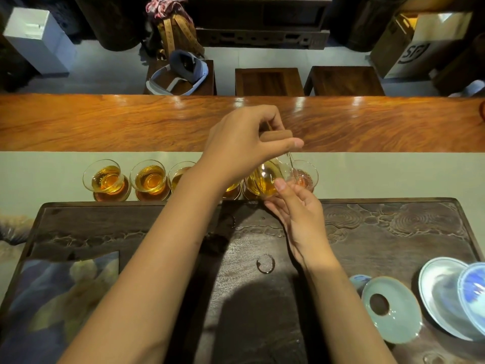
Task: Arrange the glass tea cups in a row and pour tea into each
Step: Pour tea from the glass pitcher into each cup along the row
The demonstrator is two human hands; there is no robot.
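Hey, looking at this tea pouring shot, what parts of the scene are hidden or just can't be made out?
- Head view: middle cups of the row, hidden behind the left forearm; the cup count is unclear.
- Glass pitcher: its handle is covered by the left hand; the right hand covers its underside.
- Rightmost cup: fill level blurred by glare and the pitcher.
- White and blue bowl: cut off by the right edge.

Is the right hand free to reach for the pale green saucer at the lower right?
Probably not yet: the right hand steadies the glass pitcher, though nothing blocks the path to the pale green saucer.
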